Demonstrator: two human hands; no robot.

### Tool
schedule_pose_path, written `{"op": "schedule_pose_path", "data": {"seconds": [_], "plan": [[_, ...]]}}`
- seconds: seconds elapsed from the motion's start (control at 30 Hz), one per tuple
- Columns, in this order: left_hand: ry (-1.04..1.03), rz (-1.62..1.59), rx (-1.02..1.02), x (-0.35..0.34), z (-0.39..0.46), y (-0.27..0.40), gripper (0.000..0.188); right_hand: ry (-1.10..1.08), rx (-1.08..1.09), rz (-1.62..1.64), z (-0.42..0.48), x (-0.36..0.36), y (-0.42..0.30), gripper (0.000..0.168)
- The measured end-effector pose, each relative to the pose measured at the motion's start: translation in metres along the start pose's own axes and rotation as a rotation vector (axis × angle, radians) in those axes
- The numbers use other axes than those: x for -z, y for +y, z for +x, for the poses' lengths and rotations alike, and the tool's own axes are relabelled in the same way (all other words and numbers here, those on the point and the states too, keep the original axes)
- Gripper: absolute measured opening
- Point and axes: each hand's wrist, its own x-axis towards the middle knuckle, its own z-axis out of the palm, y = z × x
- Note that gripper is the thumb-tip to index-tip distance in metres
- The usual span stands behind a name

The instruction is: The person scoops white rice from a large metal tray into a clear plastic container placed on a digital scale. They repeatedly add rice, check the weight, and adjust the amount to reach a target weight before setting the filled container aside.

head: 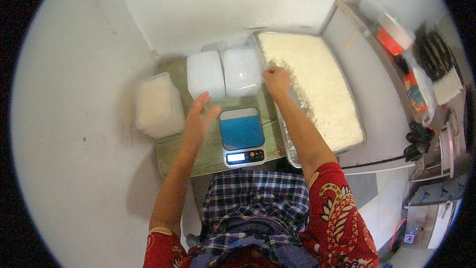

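My left hand [202, 113] holds nothing, its fingers apart, just left of a digital kitchen scale [242, 132]. The scale has a bare blue platform and a lit display. My right hand [277, 80] is at the left edge of a large metal tray [293, 158], fingers curled together beside a clear plastic container [243, 69]; whether they pinch anything is hidden. White grainy food, apparently cooked rice [316, 82], covers much of the tray, with a bare strip along its left side. Left of the clear container stands a whitish plastic container [205, 72].
A stack of clear containers with white food [158, 104] stands at the table's left end, near the wall [81, 82]. The table [174, 160] has a greenish wood-look top. To the right, a side counter [372, 82] bears packages [394, 37] and a black item [418, 139].
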Motion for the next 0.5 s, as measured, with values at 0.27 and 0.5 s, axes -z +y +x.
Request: {"op": "schedule_pose_path", "data": {"seconds": [0.27, 0.5], "plan": [[-0.006, -0.355, 0.102, 0.0, 0.008, 0.014, 0.057, -0.306, 0.028, 0.606, -0.028, 0.02, -0.008, 0.01], [-0.415, -1.427, 0.376, -0.036, -0.027, 0.024, 0.074, -0.727, -0.086, 0.587, -0.127, 0.078, -0.005, 0.005]]}}
